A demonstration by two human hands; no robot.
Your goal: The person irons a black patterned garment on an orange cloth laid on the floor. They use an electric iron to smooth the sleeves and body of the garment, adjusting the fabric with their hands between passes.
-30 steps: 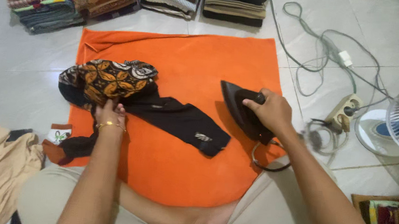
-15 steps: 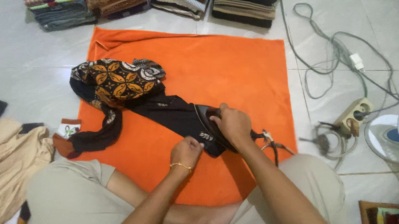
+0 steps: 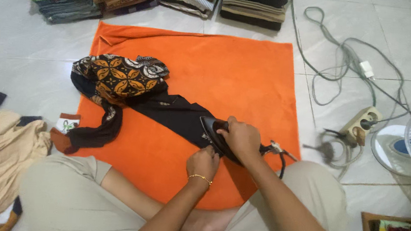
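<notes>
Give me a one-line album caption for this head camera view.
Seated on a tiled floor, a person's right hand presses a black iron onto a black garment on an orange cloth, left hand steadying it.

a black iron (image 3: pixel 216 137) sat flat on a black garment (image 3: pixel 176 115). the garment lay stretched across an orange cloth (image 3: pixel 238 74), its patterned brown part bunched at the far end.

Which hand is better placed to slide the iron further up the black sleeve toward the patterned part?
Right. The right hand already grips the iron on the black garment. The left hand pins the fabric edge beside it on the orange cloth.
</notes>
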